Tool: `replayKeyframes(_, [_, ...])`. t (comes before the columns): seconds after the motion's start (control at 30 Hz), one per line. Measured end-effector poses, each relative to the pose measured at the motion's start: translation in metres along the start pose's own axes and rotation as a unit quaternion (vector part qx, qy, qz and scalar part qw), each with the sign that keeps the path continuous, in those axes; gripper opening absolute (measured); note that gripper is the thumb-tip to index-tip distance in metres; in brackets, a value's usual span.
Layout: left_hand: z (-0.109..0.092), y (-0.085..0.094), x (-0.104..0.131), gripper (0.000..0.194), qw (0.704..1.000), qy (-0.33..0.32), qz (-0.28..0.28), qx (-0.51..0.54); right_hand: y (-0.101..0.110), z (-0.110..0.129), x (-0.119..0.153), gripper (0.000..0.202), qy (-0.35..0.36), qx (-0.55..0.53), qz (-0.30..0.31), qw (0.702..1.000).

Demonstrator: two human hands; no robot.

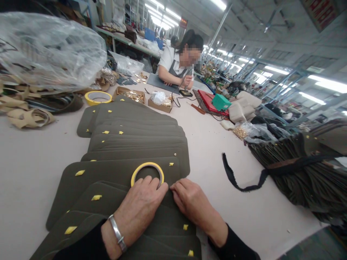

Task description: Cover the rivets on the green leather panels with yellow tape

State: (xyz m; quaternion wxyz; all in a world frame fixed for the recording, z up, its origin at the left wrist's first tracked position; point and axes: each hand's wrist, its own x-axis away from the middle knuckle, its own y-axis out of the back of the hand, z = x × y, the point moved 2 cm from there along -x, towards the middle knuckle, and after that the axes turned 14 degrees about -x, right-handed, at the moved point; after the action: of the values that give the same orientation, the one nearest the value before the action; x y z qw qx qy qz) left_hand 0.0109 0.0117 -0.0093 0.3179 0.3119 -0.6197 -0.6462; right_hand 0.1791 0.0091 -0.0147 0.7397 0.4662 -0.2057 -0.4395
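Observation:
Dark olive panels (pixel 135 143) lie overlapped in a long spread on the pale table, several with small yellow tape pieces (pixel 80 173). My left hand (pixel 141 206), with a silver bangle at the wrist, is closed round the near side of a yellow tape roll (pixel 148 165), which stands tilted over the panels. Just to its right, my right hand (pixel 189 198) is closed, thumb and fingertips pinched together above the panels' right edge. Whatever sits between those fingertips is too small to make out. A small gap separates the two hands.
Another tape roll (pixel 98 97) and boxes of metal parts (pixel 130 95) lie beyond the panels. A bundle of dark panels (pixel 300 169) with a black strap (pixel 244 188) is at right. Plastic-wrapped goods (pixel 51 50) stand far left. Across the table (pixel 208 151) a person (pixel 173 66) leans over work.

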Motion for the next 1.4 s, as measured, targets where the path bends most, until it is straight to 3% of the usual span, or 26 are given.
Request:
replayKeyframes(0.13, [0.004,0.005,0.001,0.029,1.000,-0.003,0.004,0.021,-0.001,0.000,-0.015,0.020,-0.146,-0.034,-0.008,0.989])
replayKeyframes(0.23, [0.009,0.010,0.003,0.029,0.999,0.000,0.013,0.035,0.006,-0.003,-0.021,0.019,-0.184,-0.077,0.003,0.980])
replayKeyframes(0.33, [0.013,0.014,0.006,0.028,0.999,0.003,0.030,0.039,0.018,-0.006,-0.027,0.008,-0.129,-0.104,-0.039,0.985])
replayKeyframes(0.4, [0.015,0.017,0.008,0.028,0.998,0.001,0.043,0.039,0.026,-0.005,-0.036,0.016,-0.055,-0.083,-0.076,0.992])
replayKeyframes(0.53, [0.015,0.024,0.011,0.027,0.998,-0.005,0.050,0.030,0.029,-0.001,-0.060,0.034,0.049,0.001,-0.021,0.999])
replayKeyframes(0.7, [0.016,0.021,0.012,0.024,0.999,0.002,0.019,0.026,0.029,0.002,-0.068,0.043,0.036,0.053,0.038,0.997])
replayKeyframes(0.83, [0.020,0.013,0.011,0.022,0.999,0.019,0.017,0.034,0.028,0.003,-0.044,0.022,0.011,0.009,0.063,0.998])
replayKeyframes(0.9, [0.022,0.010,0.009,0.021,0.999,0.023,0.012,0.036,0.029,-0.002,-0.029,0.021,-0.023,-0.039,0.037,0.998])
replayKeyframes(1.03, [0.025,0.004,0.003,0.019,0.999,0.025,-0.039,0.022,0.028,-0.019,-0.007,0.026,-0.081,-0.069,-0.070,0.992])
replayKeyframes(1.2, [0.025,-0.004,0.000,0.018,0.996,0.021,-0.088,0.001,0.019,-0.034,-0.006,0.022,-0.073,-0.033,-0.082,0.993])
replayKeyframes(1.3, [0.023,-0.002,0.000,0.021,0.982,-0.008,-0.184,0.051,0.022,-0.033,-0.009,0.018,-0.073,-0.074,-0.137,0.985])
replayKeyframes(1.4, [0.021,0.006,0.002,0.021,0.953,-0.021,-0.282,0.109,0.028,-0.019,-0.008,0.013,-0.061,-0.219,-0.183,0.956])
